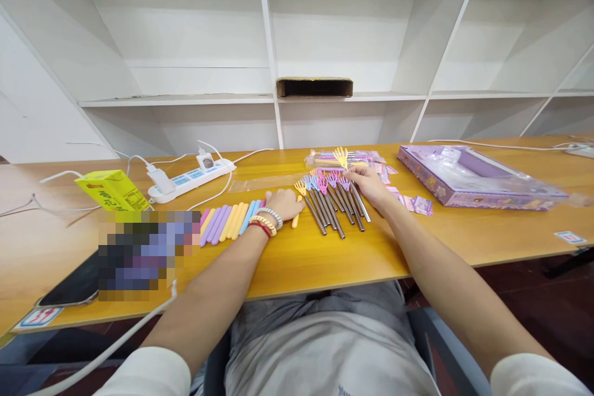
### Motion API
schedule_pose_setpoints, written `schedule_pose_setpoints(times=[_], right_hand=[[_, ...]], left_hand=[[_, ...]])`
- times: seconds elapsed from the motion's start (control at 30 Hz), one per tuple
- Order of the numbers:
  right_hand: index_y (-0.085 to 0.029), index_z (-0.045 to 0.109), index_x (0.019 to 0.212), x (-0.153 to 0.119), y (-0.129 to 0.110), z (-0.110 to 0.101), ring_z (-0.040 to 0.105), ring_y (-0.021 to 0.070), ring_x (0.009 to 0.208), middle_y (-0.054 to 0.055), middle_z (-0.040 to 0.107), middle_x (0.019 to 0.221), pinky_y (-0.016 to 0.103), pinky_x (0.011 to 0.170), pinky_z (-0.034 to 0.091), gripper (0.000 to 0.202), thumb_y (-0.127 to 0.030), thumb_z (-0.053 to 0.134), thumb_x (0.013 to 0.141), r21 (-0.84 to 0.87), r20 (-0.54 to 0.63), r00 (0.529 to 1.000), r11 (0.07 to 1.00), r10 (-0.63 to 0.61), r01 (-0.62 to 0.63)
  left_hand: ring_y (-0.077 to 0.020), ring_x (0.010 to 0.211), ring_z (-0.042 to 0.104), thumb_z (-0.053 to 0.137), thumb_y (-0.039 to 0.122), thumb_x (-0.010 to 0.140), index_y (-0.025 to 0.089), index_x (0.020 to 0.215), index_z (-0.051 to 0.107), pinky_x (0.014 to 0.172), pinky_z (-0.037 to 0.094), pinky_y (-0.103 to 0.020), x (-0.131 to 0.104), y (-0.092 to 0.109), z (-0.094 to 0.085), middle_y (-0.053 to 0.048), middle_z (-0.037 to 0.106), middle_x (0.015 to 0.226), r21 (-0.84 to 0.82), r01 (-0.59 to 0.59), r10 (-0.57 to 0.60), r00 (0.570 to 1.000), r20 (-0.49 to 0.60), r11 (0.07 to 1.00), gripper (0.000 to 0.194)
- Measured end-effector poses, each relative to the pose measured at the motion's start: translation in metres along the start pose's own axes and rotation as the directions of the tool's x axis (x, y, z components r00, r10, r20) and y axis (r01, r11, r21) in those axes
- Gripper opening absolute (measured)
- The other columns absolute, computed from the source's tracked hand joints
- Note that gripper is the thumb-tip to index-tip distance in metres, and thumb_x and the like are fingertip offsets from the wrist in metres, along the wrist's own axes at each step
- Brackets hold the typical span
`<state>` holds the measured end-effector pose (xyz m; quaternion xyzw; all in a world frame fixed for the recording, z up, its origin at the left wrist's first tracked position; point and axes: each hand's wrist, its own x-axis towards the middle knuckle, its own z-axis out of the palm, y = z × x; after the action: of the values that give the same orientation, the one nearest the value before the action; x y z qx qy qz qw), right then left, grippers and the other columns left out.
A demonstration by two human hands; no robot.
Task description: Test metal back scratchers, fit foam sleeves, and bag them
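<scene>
My right hand [369, 184] pinches a metal rod topped by a yellow hand-shaped head [341, 156], above the right side of a bunch of similar rods. These metal rods [330, 207] have yellow, blue, pink and purple heads. Bracelets circle the wrist of my left hand [281, 203], which is palm down left of the bunch. Its fingers are closed around a short yellow handle [296, 219], partly covered by them. A row of pastel handles [228, 221], purple, yellow, blue and pink, lies left of that hand.
Behind the rods lie plastic-wrapped packs [320, 159]. An open purple box [455, 195] is at the right. A power strip [192, 180], a yellow-green carton [114, 190] and a dark phone [69, 284] are at the left. White shelves [343, 31] stand behind the table.
</scene>
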<state>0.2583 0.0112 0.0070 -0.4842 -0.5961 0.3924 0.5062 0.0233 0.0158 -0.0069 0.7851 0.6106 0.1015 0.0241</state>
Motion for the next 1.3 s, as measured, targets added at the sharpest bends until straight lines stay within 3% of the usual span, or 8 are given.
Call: schedule_pose_setpoints(times=[0.1,0.2,0.3,0.43,0.73,0.93,1.17,1.3], right_hand=[[-0.020,0.048,0.071,0.002,0.001,-0.001,0.043,0.0096,0.036,-0.004,0.051,0.045,0.021,0.035,0.025,0.027,-0.042,0.063,0.068,0.116,-0.018,0.998,0.992,0.059,-0.056],[-0.021,0.043,0.072,0.004,0.000,-0.002,0.047,0.0104,0.035,-0.003,0.053,0.048,0.019,0.031,0.025,0.028,-0.041,0.063,0.069,0.267,-0.041,0.997,0.962,0.067,-0.054],[-0.021,0.038,0.073,0.005,-0.002,-0.004,0.054,0.0125,0.040,-0.002,0.055,0.052,0.020,0.031,0.034,0.031,-0.039,0.063,0.070,0.404,-0.105,0.991,0.914,0.077,-0.028],[-0.021,0.036,0.078,0.007,-0.004,-0.007,0.061,0.0149,0.049,-0.001,0.059,0.058,0.022,0.036,0.044,0.030,-0.037,0.061,0.074,0.496,-0.159,0.981,0.868,0.108,-0.016],[-0.022,0.036,0.079,0.007,0.001,-0.004,0.063,0.0160,0.054,-0.001,0.057,0.061,0.023,0.038,0.047,0.035,-0.040,0.065,0.072,0.464,-0.128,0.984,0.884,0.123,-0.050],[-0.021,0.043,0.080,0.005,-0.002,-0.007,0.060,0.0125,0.052,-0.001,0.059,0.068,0.020,0.036,0.042,0.038,-0.040,0.072,0.063,0.432,-0.157,0.986,0.902,0.055,0.018],[-0.015,0.052,0.071,0.002,-0.007,-0.013,0.051,0.0078,0.047,0.003,0.060,0.069,0.019,0.036,0.033,0.028,-0.033,0.072,0.061,0.493,-0.127,0.990,0.870,0.056,0.014],[-0.017,0.052,0.071,0.003,-0.007,-0.013,0.051,0.0098,0.047,0.003,0.061,0.068,0.022,0.036,0.032,0.028,-0.041,0.066,0.066,0.491,-0.115,0.990,0.871,0.086,-0.019]], left_hand=[[-0.0265,0.073,0.061,0.044,0.041,0.078,0.019,0.052,0.056,0.077,0.037,-0.042,-0.002,0.004,-0.003,-0.008,0.063,0.061,-0.037,-0.063,0.060,0.996,-0.072,0.997,0.036],[-0.0219,0.072,0.060,0.041,0.043,0.083,0.019,0.063,0.058,0.077,0.037,-0.038,-0.006,0.010,-0.006,-0.005,0.065,0.068,-0.107,-0.200,0.178,0.966,-0.187,0.974,0.036],[-0.0193,0.076,0.059,0.040,0.043,0.086,0.018,0.073,0.060,0.081,0.036,-0.036,-0.010,0.014,-0.008,-0.005,0.066,0.076,-0.141,-0.330,0.285,0.920,-0.268,0.933,0.034],[-0.0194,0.080,0.058,0.041,0.042,0.087,0.018,0.078,0.060,0.084,0.034,-0.036,-0.013,0.016,-0.008,-0.004,0.066,0.080,-0.153,-0.411,0.358,0.888,-0.287,0.899,0.032],[-0.0188,0.079,0.058,0.042,0.046,0.086,0.018,0.077,0.061,0.085,0.035,-0.036,-0.012,0.015,-0.006,-0.004,0.066,0.079,-0.140,-0.425,0.381,0.887,-0.261,0.894,0.034],[-0.0172,0.073,0.059,0.040,0.046,0.087,0.019,0.079,0.061,0.083,0.037,-0.034,-0.013,0.016,-0.007,-0.004,0.067,0.076,-0.135,-0.398,0.360,0.902,-0.237,0.907,0.036],[-0.0192,0.082,0.056,0.030,0.036,0.092,0.017,0.090,0.059,0.077,0.040,-0.033,-0.013,0.014,-0.010,-0.007,0.063,0.084,-0.111,-0.419,0.353,0.857,-0.375,0.901,0.035],[-0.0187,0.089,0.055,0.030,0.034,0.092,0.017,0.098,0.058,0.082,0.041,-0.032,-0.011,0.013,-0.011,-0.007,0.062,0.093,-0.147,-0.421,0.330,0.848,-0.415,0.895,0.033]])
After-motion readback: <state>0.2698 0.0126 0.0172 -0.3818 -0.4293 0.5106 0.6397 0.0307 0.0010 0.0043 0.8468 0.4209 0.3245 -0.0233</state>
